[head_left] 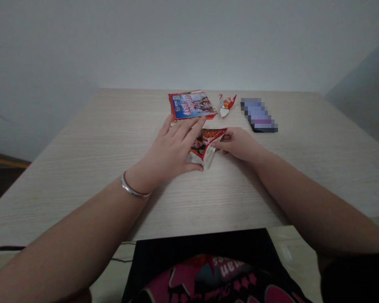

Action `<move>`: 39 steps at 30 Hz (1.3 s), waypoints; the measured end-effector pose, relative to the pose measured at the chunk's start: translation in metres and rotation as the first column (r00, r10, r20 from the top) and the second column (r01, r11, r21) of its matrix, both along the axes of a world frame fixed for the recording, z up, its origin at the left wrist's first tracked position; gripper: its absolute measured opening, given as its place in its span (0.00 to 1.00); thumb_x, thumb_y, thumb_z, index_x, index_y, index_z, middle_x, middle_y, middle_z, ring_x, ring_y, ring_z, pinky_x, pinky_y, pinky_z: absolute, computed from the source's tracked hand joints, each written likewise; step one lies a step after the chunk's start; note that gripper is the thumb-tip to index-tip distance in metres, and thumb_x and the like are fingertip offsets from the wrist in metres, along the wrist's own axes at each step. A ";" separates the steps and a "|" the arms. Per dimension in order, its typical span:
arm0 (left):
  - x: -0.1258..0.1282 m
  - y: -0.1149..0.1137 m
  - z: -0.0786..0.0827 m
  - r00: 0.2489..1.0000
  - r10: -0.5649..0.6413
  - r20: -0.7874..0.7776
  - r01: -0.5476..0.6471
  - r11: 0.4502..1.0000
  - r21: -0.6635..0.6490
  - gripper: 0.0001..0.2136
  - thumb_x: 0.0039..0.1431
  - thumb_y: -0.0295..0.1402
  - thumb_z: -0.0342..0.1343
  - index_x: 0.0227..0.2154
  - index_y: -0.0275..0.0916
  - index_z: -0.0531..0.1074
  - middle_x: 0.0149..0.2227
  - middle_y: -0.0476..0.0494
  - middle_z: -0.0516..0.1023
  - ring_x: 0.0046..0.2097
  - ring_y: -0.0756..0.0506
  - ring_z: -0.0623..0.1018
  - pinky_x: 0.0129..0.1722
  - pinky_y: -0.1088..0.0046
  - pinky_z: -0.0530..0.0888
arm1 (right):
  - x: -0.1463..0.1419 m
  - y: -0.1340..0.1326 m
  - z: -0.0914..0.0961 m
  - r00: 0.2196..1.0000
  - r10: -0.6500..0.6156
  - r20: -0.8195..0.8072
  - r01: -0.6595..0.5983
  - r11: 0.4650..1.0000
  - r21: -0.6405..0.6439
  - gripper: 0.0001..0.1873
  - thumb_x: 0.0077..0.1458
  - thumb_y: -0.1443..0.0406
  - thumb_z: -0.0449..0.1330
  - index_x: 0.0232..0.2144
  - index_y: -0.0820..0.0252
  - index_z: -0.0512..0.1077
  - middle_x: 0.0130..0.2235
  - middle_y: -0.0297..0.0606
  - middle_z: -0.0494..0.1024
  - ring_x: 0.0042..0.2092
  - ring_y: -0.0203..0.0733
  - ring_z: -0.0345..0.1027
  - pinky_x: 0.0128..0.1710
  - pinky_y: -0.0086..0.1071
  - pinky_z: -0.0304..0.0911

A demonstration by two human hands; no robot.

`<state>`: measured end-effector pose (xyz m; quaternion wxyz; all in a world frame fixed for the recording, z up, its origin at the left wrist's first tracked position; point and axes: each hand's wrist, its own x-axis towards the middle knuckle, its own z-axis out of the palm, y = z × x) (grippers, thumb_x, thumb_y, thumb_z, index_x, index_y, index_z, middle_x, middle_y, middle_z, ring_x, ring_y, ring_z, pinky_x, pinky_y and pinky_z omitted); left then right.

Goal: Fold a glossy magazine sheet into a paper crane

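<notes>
Wood-grain table [91, 168] below us: between its near and far edges, our spread left hand [173, 151] covers a printed leaflet [206, 141]; our right hand [240, 144] pinches its right end.

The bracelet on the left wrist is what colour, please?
The bracelet is silver-coloured, seen best in the head view.

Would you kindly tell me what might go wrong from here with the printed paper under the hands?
The right hand pinches one end of the printed paper while the left hand lies flat across it, so a pull might wrinkle or tear it. The left fingertips come close to the stack of leaflets and could nudge it. The small folded paper beyond the right hand might get knocked.
</notes>
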<state>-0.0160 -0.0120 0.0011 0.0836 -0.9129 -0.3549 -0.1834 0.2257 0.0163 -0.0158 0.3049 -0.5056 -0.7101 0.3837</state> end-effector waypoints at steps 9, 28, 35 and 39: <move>-0.004 0.000 0.000 0.993 -0.019 0.117 0.020 1.000 -0.008 0.50 0.58 0.67 0.55 0.73 0.39 0.49 0.74 0.25 0.56 0.75 0.26 0.55 0.73 0.35 0.44 | -0.007 -0.002 0.003 0.933 -0.169 -0.318 0.072 0.953 -0.295 0.12 0.56 0.65 0.70 0.43 0.58 0.80 0.40 0.41 0.87 0.34 0.39 0.81 0.33 0.30 0.79; 0.001 0.000 0.008 0.993 -0.018 0.116 0.018 1.000 0.006 0.16 0.63 0.42 0.63 0.52 0.48 0.76 0.75 0.44 0.57 0.77 0.27 0.48 0.73 0.32 0.46 | -0.014 -0.009 0.014 0.829 -0.301 -0.471 0.045 0.876 -0.480 0.07 0.66 0.65 0.62 0.35 0.59 0.78 0.35 0.41 0.86 0.32 0.36 0.80 0.39 0.30 0.78; 0.002 0.001 0.009 0.985 -0.171 0.010 0.170 0.981 0.091 0.12 0.68 0.31 0.55 0.48 0.51 0.80 0.64 0.49 0.75 0.74 0.34 0.60 0.73 0.33 0.48 | -0.016 -0.011 0.010 0.874 -0.194 -0.446 -0.004 0.914 -0.405 0.10 0.57 0.65 0.68 0.26 0.57 0.73 0.27 0.32 0.80 0.27 0.34 0.72 0.31 0.28 0.69; -0.001 0.005 0.002 0.970 -0.242 0.014 0.238 0.962 0.132 0.14 0.71 0.31 0.52 0.48 0.50 0.81 0.55 0.46 0.81 0.67 0.36 0.69 0.73 0.33 0.50 | -0.014 -0.007 0.003 0.932 -0.161 -0.324 0.047 0.943 -0.331 0.09 0.55 0.63 0.68 0.26 0.56 0.72 0.25 0.31 0.77 0.26 0.35 0.69 0.28 0.30 0.65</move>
